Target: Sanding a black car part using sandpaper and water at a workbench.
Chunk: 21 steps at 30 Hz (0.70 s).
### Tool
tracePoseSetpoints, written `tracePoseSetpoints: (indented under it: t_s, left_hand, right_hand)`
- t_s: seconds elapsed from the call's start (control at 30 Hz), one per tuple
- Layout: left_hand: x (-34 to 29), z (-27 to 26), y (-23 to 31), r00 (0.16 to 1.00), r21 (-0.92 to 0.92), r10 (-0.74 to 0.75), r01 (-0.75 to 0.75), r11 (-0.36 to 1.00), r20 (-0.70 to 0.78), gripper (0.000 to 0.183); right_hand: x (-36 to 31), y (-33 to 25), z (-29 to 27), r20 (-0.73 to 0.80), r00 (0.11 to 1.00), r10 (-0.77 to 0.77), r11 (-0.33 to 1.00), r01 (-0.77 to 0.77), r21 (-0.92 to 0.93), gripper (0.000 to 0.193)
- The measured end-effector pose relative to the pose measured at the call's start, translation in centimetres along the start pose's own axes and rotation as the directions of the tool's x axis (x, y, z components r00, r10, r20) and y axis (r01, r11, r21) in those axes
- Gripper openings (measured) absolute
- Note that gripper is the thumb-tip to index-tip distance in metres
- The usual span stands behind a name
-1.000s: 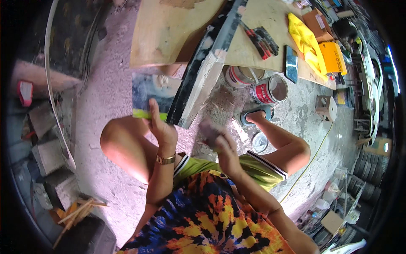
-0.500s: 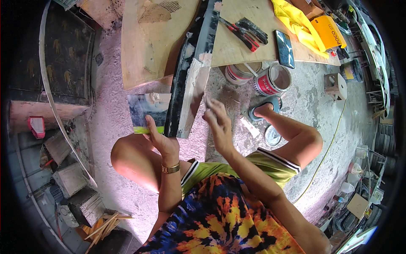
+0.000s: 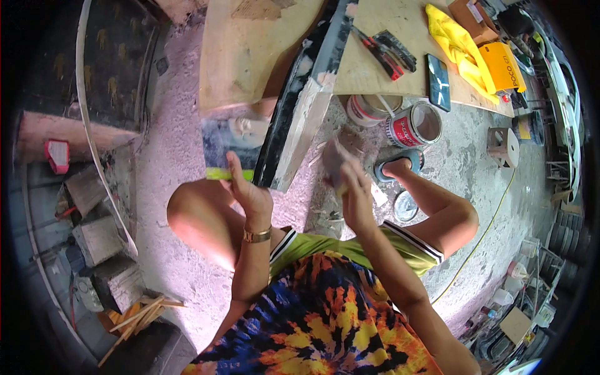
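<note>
A long black piece (image 3: 294,106), with pale putty smeared on its grey side face (image 3: 306,119), juts past the plywood edge toward me. My left hand (image 3: 249,195) is closed on a flat putty board (image 3: 232,150), thumb up on its yellow-green edge, beside the end of the long piece. A dab of pale putty (image 3: 249,127) sits on the board. Right of the piece and apart from it, my right hand (image 3: 357,197) is closed on a flat greyish spreader (image 3: 339,161), smeared by motion.
On the plywood table (image 3: 250,62) lie red-and-black cutters or similar tools (image 3: 387,53), a phone (image 3: 437,82), a yellow cloth (image 3: 456,47) and a yellow box (image 3: 500,65). Open cans (image 3: 414,125) stand below its edge. A round lid (image 3: 406,205) lies near my foot.
My right hand has moved right, away from the long piece, and the spreader's flat face now shows. The left hand still holds the board. The whole view has shifted slightly.
</note>
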<state>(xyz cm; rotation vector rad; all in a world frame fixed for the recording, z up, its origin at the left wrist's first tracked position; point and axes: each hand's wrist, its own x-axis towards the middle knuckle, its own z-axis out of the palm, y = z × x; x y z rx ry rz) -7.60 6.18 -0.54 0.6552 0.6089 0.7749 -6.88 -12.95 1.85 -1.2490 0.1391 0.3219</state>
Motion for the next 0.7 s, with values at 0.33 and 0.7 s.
tracePoseSetpoints:
  t_s: [0.33, 0.7]
  left_hand:
    - [-0.3, 0.6, -0.1, 0.999, 0.03, -0.022, 0.022, 0.999, -0.031, 0.039]
    - [-0.9, 1.1, 0.2, 0.994, 0.083, 0.096, -0.1, 0.992, 0.049, 0.042]
  right_hand:
    - [-7.0, 1.1, 3.8, 0.235, 0.971, 0.046, 0.965, 0.017, -0.26, 0.037]
    - [-3.8, -4.3, 2.9, 0.405, 0.856, -0.321, -0.008, 0.426, -0.905, 0.043]
